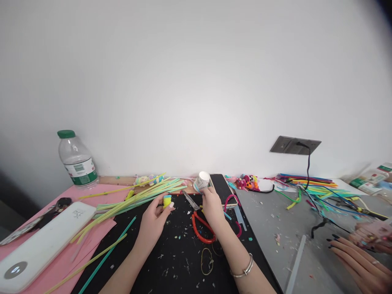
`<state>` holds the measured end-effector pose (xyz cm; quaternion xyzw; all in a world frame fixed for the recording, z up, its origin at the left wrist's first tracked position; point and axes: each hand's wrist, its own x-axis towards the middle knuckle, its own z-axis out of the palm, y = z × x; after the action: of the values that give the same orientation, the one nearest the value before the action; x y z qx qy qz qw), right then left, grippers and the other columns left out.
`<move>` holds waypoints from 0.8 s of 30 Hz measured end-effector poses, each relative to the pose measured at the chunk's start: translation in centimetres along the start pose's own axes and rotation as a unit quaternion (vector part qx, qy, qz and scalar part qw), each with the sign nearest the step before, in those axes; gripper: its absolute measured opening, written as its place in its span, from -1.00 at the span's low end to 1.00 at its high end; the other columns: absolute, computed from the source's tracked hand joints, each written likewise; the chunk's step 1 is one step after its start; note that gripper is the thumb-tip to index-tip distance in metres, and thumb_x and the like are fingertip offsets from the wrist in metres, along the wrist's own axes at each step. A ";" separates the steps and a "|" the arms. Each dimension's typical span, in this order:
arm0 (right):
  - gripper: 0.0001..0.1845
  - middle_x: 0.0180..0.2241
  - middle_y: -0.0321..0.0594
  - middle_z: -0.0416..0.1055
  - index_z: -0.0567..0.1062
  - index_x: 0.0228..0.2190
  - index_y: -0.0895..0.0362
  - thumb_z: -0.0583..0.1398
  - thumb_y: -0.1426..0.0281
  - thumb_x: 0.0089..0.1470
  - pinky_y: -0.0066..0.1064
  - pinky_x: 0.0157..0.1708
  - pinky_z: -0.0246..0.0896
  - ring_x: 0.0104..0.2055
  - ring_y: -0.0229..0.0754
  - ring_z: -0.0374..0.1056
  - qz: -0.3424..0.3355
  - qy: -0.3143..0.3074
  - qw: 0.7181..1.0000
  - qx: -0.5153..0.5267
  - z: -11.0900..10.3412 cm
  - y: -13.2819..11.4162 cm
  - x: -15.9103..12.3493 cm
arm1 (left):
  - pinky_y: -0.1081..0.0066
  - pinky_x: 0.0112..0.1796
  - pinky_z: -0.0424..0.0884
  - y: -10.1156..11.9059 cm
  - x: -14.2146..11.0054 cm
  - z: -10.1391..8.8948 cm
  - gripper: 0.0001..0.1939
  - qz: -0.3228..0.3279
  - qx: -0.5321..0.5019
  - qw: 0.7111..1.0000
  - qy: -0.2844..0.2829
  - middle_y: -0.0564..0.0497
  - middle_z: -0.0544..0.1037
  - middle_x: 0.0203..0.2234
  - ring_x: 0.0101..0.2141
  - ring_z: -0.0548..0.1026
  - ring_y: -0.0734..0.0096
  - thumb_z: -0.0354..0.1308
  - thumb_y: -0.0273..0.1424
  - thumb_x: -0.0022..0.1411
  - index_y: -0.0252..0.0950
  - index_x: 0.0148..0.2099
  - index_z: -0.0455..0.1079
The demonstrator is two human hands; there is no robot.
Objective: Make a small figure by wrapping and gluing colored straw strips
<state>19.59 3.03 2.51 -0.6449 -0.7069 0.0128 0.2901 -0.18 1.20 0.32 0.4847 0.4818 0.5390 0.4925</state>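
My left hand [153, 218] pinches a small coil of yellow and light-blue pipe cleaner [167, 201] between thumb and fingers. My right hand [212, 204], with a silver bangle at its wrist, reaches to the base of a small white paper cup [203, 179]. Its fingers are drawn together and pointed away from me, so whatever they grip is hidden. Red-handled scissors [202, 234] lie open-bladed on the black mat [171, 261], just left of the right forearm. A phone [222, 185] rests behind the right hand, with magenta pipe cleaner [230, 199] curled over its end.
Yellow and pale-green pipe cleaners [134, 200] spread over pink paper [105, 228] at left, beside a white device [45, 245] and a green-capped bottle [78, 161]. Another person's hand [361, 259] is at far right, near coloured pipe cleaners [321, 188]. A rubber band [207, 261] lies on the mat.
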 end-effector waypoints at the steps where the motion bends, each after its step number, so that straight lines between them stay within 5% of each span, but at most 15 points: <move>1: -0.68 -0.25 -0.05 0.39 0.47 -0.27 0.21 -0.03 0.61 0.06 -0.38 -0.23 0.16 -0.24 -0.15 0.32 -0.009 0.022 0.998 0.055 -0.3 -0.2 0.0 | 0.27 -0.19 0.42 0.1 -0.1 0.1 -0.43 -0.004 -0.005 1.000 -0.006 -0.10 0.45 -0.16 -0.26 0.52 0.22 0.19 -0.15 0.00 -0.28 0.04 0.26; 5: -0.83 -0.41 -0.19 0.41 0.50 -0.36 0.17 0.10 0.48 0.03 -0.43 -0.33 0.15 -0.36 -0.21 0.28 -0.013 0.008 0.967 0.253 -1.1 -1.2 -0.5 | 0.33 -0.32 0.43 0.6 -0.4 0.4 -0.40 -0.017 0.002 1.000 -0.026 -0.10 0.43 -0.13 -0.36 0.51 0.32 0.16 -0.14 0.04 -0.28 0.11 0.23; 12: -0.68 -0.66 -0.41 0.08 0.47 -0.47 0.19 0.04 0.28 0.14 -0.51 -0.56 -0.10 -0.59 -0.37 -0.02 -0.048 -0.213 0.879 0.423 -1.2 -2.5 -1.7 | 0.42 -0.47 0.32 0.9 -1.2 0.7 -0.44 -0.008 0.021 0.997 -0.070 -0.05 0.53 -0.32 -0.55 0.40 0.47 0.17 -0.16 0.02 -0.27 0.06 0.33; 16: -0.63 -0.65 -0.41 0.04 0.41 -0.56 0.20 0.03 0.27 0.16 -0.52 -0.53 -0.13 -0.57 -0.38 -0.04 -0.070 -0.242 0.880 0.403 -1.5 -2.4 -1.8 | 0.41 -0.44 0.31 1.0 -1.5 0.7 -0.49 -0.012 0.033 0.996 -0.079 0.00 0.51 -0.50 -0.56 0.39 0.44 0.16 -0.14 0.01 -0.29 -0.01 0.40; 24: -0.62 -0.67 -0.41 0.04 0.33 -0.64 0.20 0.03 0.30 0.14 -0.51 -0.51 -0.13 -0.58 -0.38 -0.03 -0.059 -0.255 0.885 0.386 -1.7 -2.3 -1.6 | 0.45 -0.42 0.30 1.9 -2.0 1.0 -0.48 -0.032 0.025 0.992 -0.117 0.02 0.47 -0.42 -0.52 0.35 0.49 0.16 -0.15 0.05 -0.32 0.02 0.35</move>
<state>18.20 0.56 4.22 -0.4135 -0.7327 0.4314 0.3257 0.83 -0.88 2.17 0.5410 0.4490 0.4507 0.5501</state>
